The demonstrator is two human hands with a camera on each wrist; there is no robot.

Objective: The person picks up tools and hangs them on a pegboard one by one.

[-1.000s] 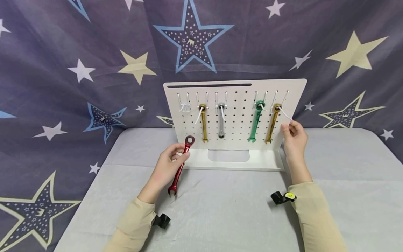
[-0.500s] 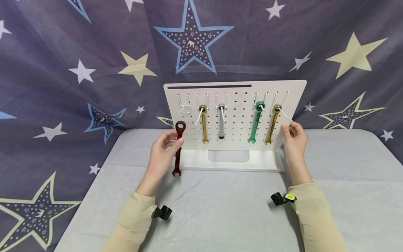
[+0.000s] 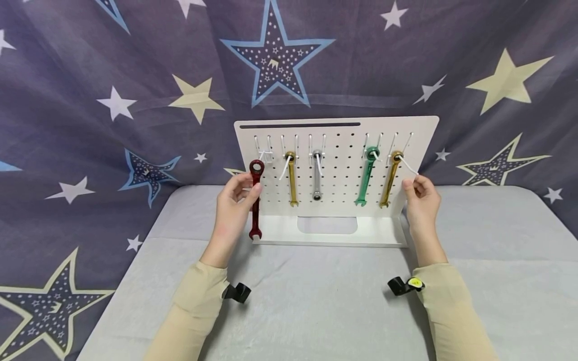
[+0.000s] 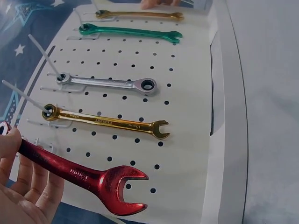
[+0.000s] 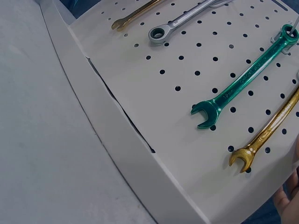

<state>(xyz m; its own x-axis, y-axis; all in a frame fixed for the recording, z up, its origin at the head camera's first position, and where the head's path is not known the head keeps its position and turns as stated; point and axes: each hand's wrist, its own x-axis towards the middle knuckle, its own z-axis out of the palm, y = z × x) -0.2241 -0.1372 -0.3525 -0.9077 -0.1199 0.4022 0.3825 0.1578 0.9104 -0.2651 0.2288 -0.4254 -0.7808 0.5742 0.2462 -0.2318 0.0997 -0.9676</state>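
My left hand pinches a red ratcheting combination wrench between thumb and fingers. The wrench hangs upright, ring end up, in front of the white pegboard's left side. Its ring is close below the leftmost white hook; whether they touch I cannot tell. In the left wrist view the red wrench's open jaw end points away from the fingers. At the board's right edge, my right hand grips the edge with thumb and curled fingers, partly hidden in the right wrist view.
On the board's other hooks hang a gold wrench, a silver wrench, a green wrench and another gold wrench. White hook prongs stick out forward. The board's base stands on a grey-covered table before a star-patterned curtain.
My left hand has raised the red wrench and moved it left and toward the board, turning it from slanted to nearly vertical. The right hand has stayed at the board's edge.
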